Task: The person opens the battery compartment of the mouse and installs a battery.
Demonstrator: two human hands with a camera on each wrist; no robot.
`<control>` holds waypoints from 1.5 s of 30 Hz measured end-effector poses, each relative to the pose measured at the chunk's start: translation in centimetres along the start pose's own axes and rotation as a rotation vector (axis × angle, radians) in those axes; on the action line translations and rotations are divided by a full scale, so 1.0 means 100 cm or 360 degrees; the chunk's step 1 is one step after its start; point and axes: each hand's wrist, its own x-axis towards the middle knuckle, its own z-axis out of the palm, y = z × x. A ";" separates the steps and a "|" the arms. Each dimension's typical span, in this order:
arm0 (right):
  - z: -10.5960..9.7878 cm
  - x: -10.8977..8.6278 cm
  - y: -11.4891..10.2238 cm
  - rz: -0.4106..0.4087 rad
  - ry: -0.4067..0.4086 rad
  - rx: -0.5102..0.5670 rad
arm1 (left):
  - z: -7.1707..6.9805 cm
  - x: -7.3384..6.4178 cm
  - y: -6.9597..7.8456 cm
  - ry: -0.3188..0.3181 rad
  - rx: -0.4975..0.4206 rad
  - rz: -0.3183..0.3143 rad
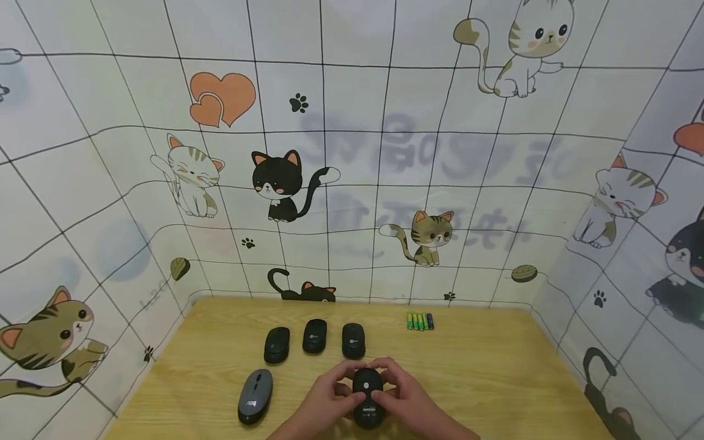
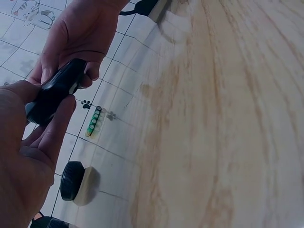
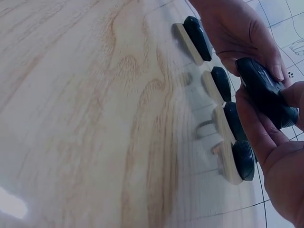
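Observation:
A black computer mouse is held underside up near the table's front edge, its pale round spot and printed label facing up. My left hand grips its left side, thumb on the underside and fingers around the far end. On the opposite side my right hand holds it the same way, so both thumbs lie close together on it. The left wrist view shows the mouse pinched between both hands, raised off the wooden surface. From the right wrist, the mouse appears tilted, partly covered by fingers.
Left of my hands lies a grey mouse. Behind it stand three black mice: one at left, a middle one and a right one. Several small batteries lie side by side at the back of the wooden table. Cat-print sheeting encloses the table.

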 end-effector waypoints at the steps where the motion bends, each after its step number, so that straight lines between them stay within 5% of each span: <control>1: 0.000 -0.001 0.000 0.0007 0.0004 -0.0013 | 0.000 0.000 0.000 -0.0010 0.0002 0.0005; 14: -0.004 -0.003 0.009 0.0037 -0.0014 0.0036 | -0.002 0.001 -0.003 -0.0117 0.0092 0.0056; 18: -0.006 -0.001 0.012 0.0010 0.0012 -0.0076 | -0.004 0.001 -0.004 -0.0108 0.0105 0.0059; 23: -0.006 -0.001 0.015 -0.0204 0.0115 -0.0323 | -0.005 0.003 -0.003 -0.0092 0.0057 0.0050; 28: -0.003 -0.001 0.010 -0.0410 0.0361 -0.0515 | -0.005 0.004 -0.002 -0.0106 0.0007 0.0068; 36: 0.000 0.000 -0.002 -0.0246 0.0577 -0.0492 | -0.002 0.004 0.001 -0.0131 -0.0009 0.0019; 45: 0.000 0.000 -0.006 -0.0219 0.0650 -0.0325 | 0.003 0.003 0.004 -0.0122 0.0005 -0.0059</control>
